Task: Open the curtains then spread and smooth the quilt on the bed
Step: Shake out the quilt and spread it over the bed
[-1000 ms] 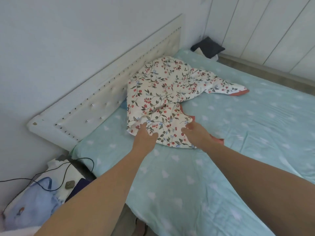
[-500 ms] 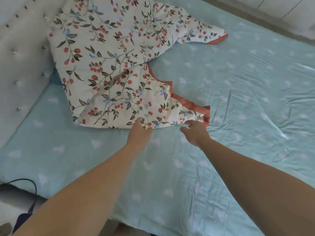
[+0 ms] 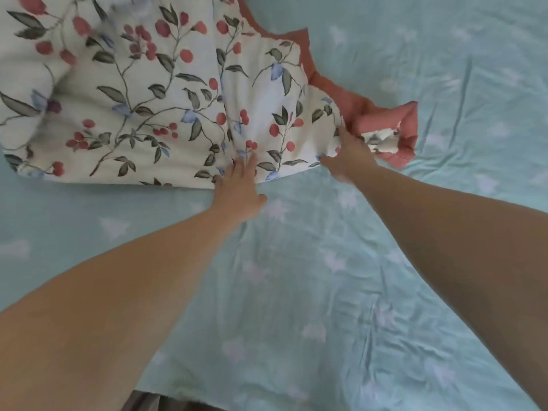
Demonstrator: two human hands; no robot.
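The quilt (image 3: 142, 93), white with red berries, green leaves and a red-orange underside, lies bunched on the bed across the upper left. My left hand (image 3: 240, 188) rests at the quilt's near edge, fingers stretched flat onto the fabric and thumb spread out on the sheet. My right hand (image 3: 350, 155) is farther right at the same edge, close to the folded red corner (image 3: 397, 126), with fingers on top and thumb below, pinching the fabric. No curtains are in view.
A light teal bed sheet (image 3: 370, 277) with pale white shapes, wrinkled, fills the rest of the view. The bed's near edge (image 3: 184, 393) runs along the bottom, with dark floor below it.
My view has dropped closer to the bed, so the headboard is out of sight. Both hands have reached forward onto the quilt's near edge, and the right hand has closed on it.
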